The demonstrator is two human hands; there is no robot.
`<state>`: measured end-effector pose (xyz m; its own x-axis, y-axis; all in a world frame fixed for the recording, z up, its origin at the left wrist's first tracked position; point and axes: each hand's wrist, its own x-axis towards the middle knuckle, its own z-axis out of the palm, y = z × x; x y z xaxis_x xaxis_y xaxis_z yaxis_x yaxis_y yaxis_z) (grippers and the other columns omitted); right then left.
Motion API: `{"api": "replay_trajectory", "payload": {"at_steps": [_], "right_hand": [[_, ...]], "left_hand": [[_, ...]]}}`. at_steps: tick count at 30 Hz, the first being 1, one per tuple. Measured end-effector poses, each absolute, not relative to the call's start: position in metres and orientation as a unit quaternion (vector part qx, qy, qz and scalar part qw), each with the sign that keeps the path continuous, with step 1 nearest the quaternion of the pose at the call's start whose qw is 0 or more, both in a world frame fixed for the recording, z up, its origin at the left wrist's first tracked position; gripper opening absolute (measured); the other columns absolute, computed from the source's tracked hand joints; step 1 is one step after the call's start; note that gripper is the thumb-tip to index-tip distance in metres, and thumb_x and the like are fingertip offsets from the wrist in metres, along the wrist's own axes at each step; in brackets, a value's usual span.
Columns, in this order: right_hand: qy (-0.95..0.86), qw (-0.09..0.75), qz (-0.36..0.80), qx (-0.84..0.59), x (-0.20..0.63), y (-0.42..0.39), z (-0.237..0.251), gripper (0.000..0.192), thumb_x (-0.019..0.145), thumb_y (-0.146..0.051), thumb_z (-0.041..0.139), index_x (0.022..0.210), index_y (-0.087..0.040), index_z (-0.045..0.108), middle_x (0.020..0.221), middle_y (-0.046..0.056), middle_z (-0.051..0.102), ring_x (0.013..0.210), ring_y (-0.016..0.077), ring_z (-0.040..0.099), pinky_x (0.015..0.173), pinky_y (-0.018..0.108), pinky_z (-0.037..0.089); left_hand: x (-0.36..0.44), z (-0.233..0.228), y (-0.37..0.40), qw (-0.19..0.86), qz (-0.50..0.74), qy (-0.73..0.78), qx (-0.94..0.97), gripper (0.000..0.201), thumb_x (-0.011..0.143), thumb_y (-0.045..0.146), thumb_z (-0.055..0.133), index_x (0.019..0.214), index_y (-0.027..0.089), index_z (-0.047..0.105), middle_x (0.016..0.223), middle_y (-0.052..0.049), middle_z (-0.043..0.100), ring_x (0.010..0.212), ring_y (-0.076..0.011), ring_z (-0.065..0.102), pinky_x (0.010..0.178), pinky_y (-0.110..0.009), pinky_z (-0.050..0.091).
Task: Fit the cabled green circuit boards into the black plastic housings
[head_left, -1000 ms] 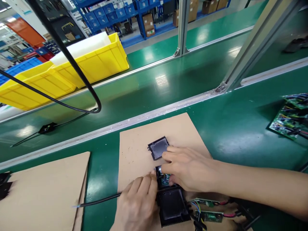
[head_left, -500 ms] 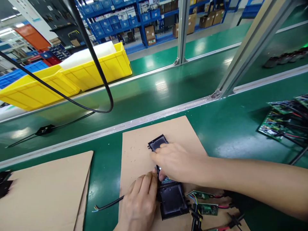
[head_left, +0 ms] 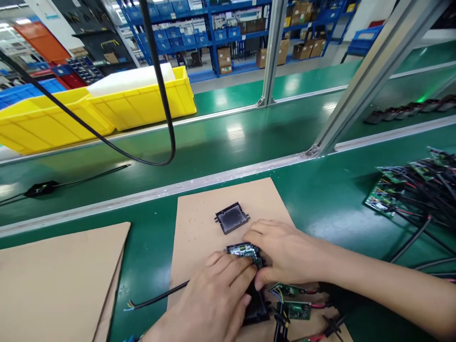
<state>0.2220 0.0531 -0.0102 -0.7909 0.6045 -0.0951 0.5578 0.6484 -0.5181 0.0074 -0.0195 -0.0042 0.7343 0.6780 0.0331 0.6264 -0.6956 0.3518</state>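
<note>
Bright indoor light, pale glare on green worktop (head_left: 315,187), distant shelves (head_left: 214,59) soft

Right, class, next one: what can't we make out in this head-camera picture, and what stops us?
All in the head view, now:
Lower part of the green circuit board: covered by the left hand.
Most of the black plastic tray below it: behind the same hand.
Where the round black cable leads: it passes behind that hand.
Number of boards in the green-and-black heap: overlapping, cut by the right edge.
Writing on the distant blue bins: too small.
</note>
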Motion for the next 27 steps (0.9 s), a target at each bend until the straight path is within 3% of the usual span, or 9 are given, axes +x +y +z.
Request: {"api": "replay_trajectory", "payload": {"at_steps": [3, 11, 17, 22, 24, 27], "right_hand": [[-0.904, 0.023, 0.299, -0.304, 0.218, 0.056, -0.013, 0.051, 0.070, -0.047, 0.083, 0.104, -0.014, 0.064, 0.103, 0.008, 0.063, 0.100, 0.0258, 0.058, 0.086, 0.037, 0.047], [-0.901, 0.006, 0.322, -0.291, 0.208, 0.067, -0.005, 0.047, 0.067, -0.033, 0.086, 0.106, -0.015, 0.064, 0.099, 0.006, 0.063, 0.095, 0.0250, 0.060, 0.082, 0.035, 0.048], [-0.895, 0.063, 0.326, -0.297, 0.225, 0.062, -0.009, 0.052, 0.067, -0.039, 0.086, 0.108, -0.017, 0.063, 0.108, 0.006, 0.065, 0.104, 0.0239, 0.058, 0.089, 0.032, 0.044], [-0.855, 0.030, 0.298, -0.423, 0.255, 0.049, -0.003, 0.004, 0.089, -0.021, 0.058, 0.087, -0.019, 0.059, 0.082, 0.001, 0.064, 0.076, 0.0176, 0.057, 0.069, 0.029, 0.039], [-0.855, 0.015, 0.297, -0.425, 0.256, 0.047, -0.002, 0.016, 0.091, -0.015, 0.048, 0.078, -0.019, 0.057, 0.074, 0.000, 0.061, 0.070, 0.0161, 0.055, 0.065, 0.029, 0.036], [-0.849, 0.006, 0.316, -0.424, 0.246, 0.047, -0.003, 0.020, 0.089, -0.013, 0.047, 0.071, -0.019, 0.053, 0.066, -0.002, 0.057, 0.065, 0.0148, 0.051, 0.064, 0.028, 0.034]], "left_hand": [[0.010, -0.013, -0.016, 0.104, 0.067, 0.351, 0.928, 0.038, 0.094, 0.028, 0.050, 0.129, 0.014, 0.057, 0.131, -0.008, 0.062, 0.116, -0.0276, 0.059, 0.099, -0.046, 0.050], [-0.001, -0.019, -0.002, 0.093, 0.084, 0.297, 0.947, 0.035, 0.094, 0.018, 0.043, 0.124, 0.014, 0.061, 0.129, -0.009, 0.064, 0.121, -0.0258, 0.057, 0.103, -0.043, 0.048], [0.001, -0.024, -0.011, 0.059, 0.097, 0.325, 0.939, 0.034, 0.095, 0.018, 0.047, 0.126, 0.011, 0.058, 0.128, -0.008, 0.064, 0.111, -0.0252, 0.059, 0.092, -0.041, 0.051], [0.001, -0.033, -0.020, 0.027, 0.077, 0.330, 0.941, 0.038, 0.097, 0.022, 0.045, 0.131, 0.008, 0.055, 0.133, -0.010, 0.060, 0.109, -0.0267, 0.059, 0.091, -0.040, 0.052], [0.001, -0.034, -0.021, 0.017, 0.080, 0.339, 0.937, 0.038, 0.098, 0.022, 0.042, 0.130, 0.008, 0.056, 0.132, -0.009, 0.062, 0.108, -0.0260, 0.059, 0.090, -0.039, 0.052], [0.001, -0.034, -0.021, 0.010, 0.078, 0.344, 0.936, 0.038, 0.099, 0.023, 0.040, 0.130, 0.009, 0.056, 0.132, -0.008, 0.062, 0.107, -0.0249, 0.060, 0.091, -0.038, 0.052]]}}
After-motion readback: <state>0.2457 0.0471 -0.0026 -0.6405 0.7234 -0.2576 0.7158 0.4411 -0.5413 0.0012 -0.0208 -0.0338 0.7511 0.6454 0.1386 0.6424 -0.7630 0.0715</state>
